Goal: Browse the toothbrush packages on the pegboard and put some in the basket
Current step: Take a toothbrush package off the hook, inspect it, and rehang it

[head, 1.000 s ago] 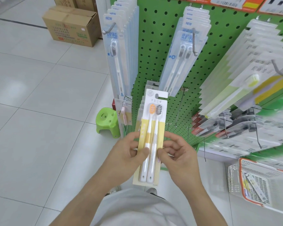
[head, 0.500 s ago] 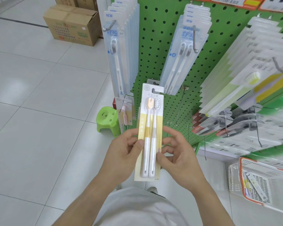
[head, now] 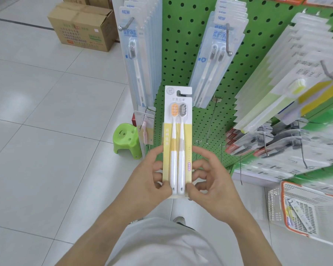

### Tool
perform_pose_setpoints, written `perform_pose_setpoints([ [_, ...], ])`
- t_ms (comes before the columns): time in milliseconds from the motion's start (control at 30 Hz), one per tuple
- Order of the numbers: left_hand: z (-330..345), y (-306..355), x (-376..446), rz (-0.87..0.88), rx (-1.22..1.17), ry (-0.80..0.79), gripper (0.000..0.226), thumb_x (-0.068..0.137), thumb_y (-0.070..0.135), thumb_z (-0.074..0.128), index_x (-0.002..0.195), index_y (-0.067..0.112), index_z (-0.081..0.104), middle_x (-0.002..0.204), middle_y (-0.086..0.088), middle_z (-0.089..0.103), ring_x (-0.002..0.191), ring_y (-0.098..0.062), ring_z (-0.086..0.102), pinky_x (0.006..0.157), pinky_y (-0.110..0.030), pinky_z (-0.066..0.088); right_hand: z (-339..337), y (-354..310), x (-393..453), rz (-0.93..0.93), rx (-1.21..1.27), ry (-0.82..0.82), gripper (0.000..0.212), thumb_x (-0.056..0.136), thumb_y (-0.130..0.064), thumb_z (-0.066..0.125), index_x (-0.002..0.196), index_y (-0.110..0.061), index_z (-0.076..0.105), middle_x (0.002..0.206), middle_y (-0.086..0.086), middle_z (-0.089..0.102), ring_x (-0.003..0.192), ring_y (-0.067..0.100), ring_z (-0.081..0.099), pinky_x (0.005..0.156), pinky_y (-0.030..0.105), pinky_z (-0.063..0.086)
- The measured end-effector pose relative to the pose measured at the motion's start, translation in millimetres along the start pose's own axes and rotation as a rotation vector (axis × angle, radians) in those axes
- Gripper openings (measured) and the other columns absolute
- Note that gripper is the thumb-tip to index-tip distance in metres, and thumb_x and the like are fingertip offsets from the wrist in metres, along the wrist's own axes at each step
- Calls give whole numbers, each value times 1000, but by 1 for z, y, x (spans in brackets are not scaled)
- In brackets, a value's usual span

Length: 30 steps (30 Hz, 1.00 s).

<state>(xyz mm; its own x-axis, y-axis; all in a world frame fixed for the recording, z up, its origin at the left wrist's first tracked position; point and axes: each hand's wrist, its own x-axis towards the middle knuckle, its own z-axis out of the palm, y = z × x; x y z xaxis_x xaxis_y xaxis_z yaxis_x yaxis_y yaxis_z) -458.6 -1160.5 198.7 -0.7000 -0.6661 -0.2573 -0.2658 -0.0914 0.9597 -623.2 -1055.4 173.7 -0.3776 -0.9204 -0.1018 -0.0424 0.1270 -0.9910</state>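
I hold a yellow-and-white two-brush toothbrush package [head: 178, 139] upright in front of the green pegboard [head: 183, 60]. My left hand [head: 149, 181] grips its left edge, thumb on the front near the bottom. My right hand [head: 212, 181] pinches the right edge, fingers curled behind the card. The white basket with an orange rim [head: 311, 208] sits on the floor at the lower right, with a toothbrush pack [head: 300, 215] inside. Blue packs [head: 136, 54] hang at the upper left, more blue packs [head: 215, 54] in the middle, and green-yellow packs [head: 288, 83] on the right.
A small green stool [head: 126, 140] stands on the tiled floor left of the pegboard. A cardboard box [head: 84, 25] sits at the back left. Bare metal hooks [head: 211, 120] stick out from the lower pegboard. Red-edged packs [head: 244, 144] hang low on the right.
The package has turned from slightly tilted to upright and square to me. Both hands slid down to its lower end.
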Motion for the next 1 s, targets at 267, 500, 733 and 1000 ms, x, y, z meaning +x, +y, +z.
perform_pose_setpoints([
  [267,-6,2,-2,-2,-18,-93,89,77,7,63,148,49,30,113,-1,72,92,-40,69,84,-50,57,0,3,-1,28,82,-37,81,76,6,70,144,-30,45,102,9,62,80,24,61,58,50,56],
  [500,-2,-3,-2,3,-4,-17,76,93,6,68,146,46,32,113,13,67,91,-14,69,76,-32,57,3,1,-1,30,93,-46,60,73,7,65,124,-24,64,93,2,69,75,21,59,51,35,56],
  [733,-2,4,-4,78,61,15,75,84,47,64,152,37,33,115,22,67,106,-3,67,80,-17,54,14,-4,-9,-81,46,-132,62,75,9,79,122,-28,64,98,7,68,79,23,66,62,35,56],
  [1000,4,-4,-6,81,53,30,33,102,41,45,118,26,70,106,5,76,99,-18,70,89,-32,55,25,-1,-7,-113,36,95,31,77,-9,86,92,-30,68,67,-4,62,60,11,57,60,23,47],
])
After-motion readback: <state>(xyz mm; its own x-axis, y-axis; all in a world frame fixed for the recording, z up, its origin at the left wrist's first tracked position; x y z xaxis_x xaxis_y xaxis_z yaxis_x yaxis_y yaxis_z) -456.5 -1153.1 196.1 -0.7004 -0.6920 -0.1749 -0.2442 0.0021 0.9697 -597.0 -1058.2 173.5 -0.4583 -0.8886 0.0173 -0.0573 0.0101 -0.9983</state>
